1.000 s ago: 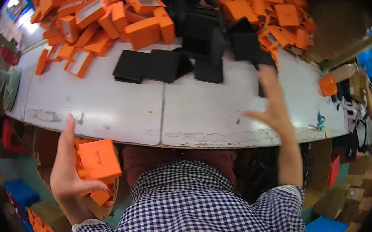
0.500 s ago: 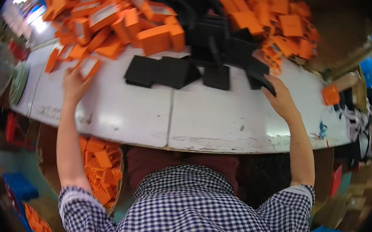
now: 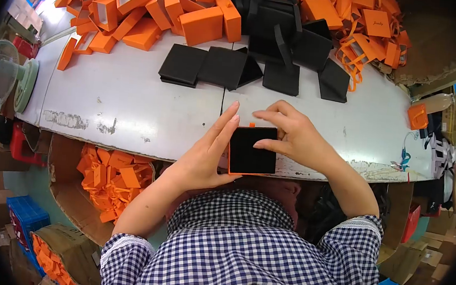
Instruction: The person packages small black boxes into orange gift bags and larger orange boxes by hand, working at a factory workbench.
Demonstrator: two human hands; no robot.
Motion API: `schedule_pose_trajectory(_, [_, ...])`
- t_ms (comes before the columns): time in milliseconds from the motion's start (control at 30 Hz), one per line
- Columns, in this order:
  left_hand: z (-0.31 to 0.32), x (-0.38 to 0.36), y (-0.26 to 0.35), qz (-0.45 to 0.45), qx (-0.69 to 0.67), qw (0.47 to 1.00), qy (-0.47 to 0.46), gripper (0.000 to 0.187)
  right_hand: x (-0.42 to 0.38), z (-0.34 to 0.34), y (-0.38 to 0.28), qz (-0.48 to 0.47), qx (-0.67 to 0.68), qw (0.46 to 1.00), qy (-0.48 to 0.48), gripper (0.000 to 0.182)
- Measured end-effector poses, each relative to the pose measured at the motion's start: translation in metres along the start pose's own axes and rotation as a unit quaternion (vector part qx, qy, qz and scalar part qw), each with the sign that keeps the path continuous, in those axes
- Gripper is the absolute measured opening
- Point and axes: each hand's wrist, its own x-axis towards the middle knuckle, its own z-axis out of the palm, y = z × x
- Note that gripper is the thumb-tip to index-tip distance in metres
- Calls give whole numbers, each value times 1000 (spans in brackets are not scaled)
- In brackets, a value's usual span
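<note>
Orange-rimmed black box point(image 3: 249, 158) came inward, between the fingers point(image 3: 225, 134).

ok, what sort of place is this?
Probably a packing or assembly workshop: orange boxes and flat black pieces are piled on a long white worktable, and a cardboard carton beside the person holds more orange pieces.

White table point(image 3: 150, 103), orange boxes point(image 3: 201, 25), black pads point(image 3: 182, 62)

Script word on orange box point(image 3: 377, 28): starts "J", rest unclear.
</note>
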Motion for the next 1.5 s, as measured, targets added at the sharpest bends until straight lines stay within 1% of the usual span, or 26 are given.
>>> schedule_pose_trajectory(67, [0,1,0,5,5,1000,7,113,-12,7,-5,43,24,999,24,42])
schedule_pose_trajectory(133, [-1,0,0,-25,111,987,-110,93,-27,24,2,-5,-70,989,129,29])
schedule_pose_trajectory(167, [-1,-1,2,-21,107,988,-113,93,-32,36,11,-124,-153,968,157,23])
schedule_pose_trajectory(200, [-1,0,6,-32,149,981,-117,84,-35,42,14,-161,-207,957,123,21])
schedule_pose_trajectory(300, [-1,5,16,-2,213,969,-126,72,-36,20,19,-149,-100,977,116,27])
schedule_pose_trajectory(367, [3,5,16,39,255,955,-146,61,-32,-26,53,-191,-256,910,264,32])
schedule_pose_trajectory(433, [12,3,13,62,291,942,-156,52,-20,-94,83,-5,-225,909,351,45])
schedule_pose_trajectory(467, [13,5,12,64,302,939,-151,50,-15,-129,119,25,-279,874,397,60])
schedule_pose_trajectory(533, [13,6,18,62,318,935,-142,49,-8,-184,183,105,-403,810,414,80])
schedule_pose_trajectory(567, [13,5,21,55,334,931,-135,49,-5,-203,208,99,-402,811,413,80])
schedule_pose_trajectory(633, [14,4,25,38,355,927,-119,51,5,-226,238,156,-296,888,316,93])
schedule_pose_trajectory(733, [2,4,41,-27,381,917,-113,60,16,-246,234,223,-266,902,258,94])
schedule_pose_trajectory(867, [-17,9,53,-114,345,918,-158,75,12,-237,243,174,-305,905,240,84])
schedule_pose_trajectory(900, [-19,9,52,-101,352,917,-159,80,7,-230,258,122,-318,889,305,66])
schedule_pose_trajectory(967, [-23,7,47,-98,377,909,-146,81,2,-228,262,173,-309,869,346,51])
schedule_pose_trajectory(1000, [-26,6,45,-80,402,902,-137,83,-1,-227,248,76,-366,829,415,43])
schedule_pose_trajectory(1033, [-32,7,44,-75,384,912,-125,81,-5,-227,219,124,-328,824,445,49])
schedule_pose_trajectory(1067, [-35,5,39,-88,386,910,-125,81,-11,-227,213,66,-340,792,502,49])
schedule_pose_trajectory(1100, [-36,3,29,-64,341,933,-98,78,-13,-217,189,-5,-141,875,464,48])
schedule_pose_trajectory(1167, [-32,-3,13,-44,216,974,-54,70,-31,-179,116,108,3,944,313,46])
schedule_pose_trajectory(1200, [-34,-4,12,-37,213,975,-58,70,-38,-158,101,56,94,974,200,49])
schedule_pose_trajectory(1267, [-39,-9,10,-40,241,968,-50,74,-36,-117,64,107,196,972,-67,55])
schedule_pose_trajectory(1300, [-41,-14,12,-55,276,958,-53,76,-30,-100,57,109,79,980,-145,54])
schedule_pose_trajectory(1400, [-53,-30,12,-88,328,940,-43,79,-24,-58,57,64,23,984,-163,55])
schedule_pose_trajectory(1467, [-58,-36,13,-100,343,933,-46,80,-23,-55,40,65,-116,984,-120,60])
schedule_pose_trajectory(1500, [-58,-39,14,-105,343,933,-40,79,-24,-47,37,-31,-241,970,-19,60])
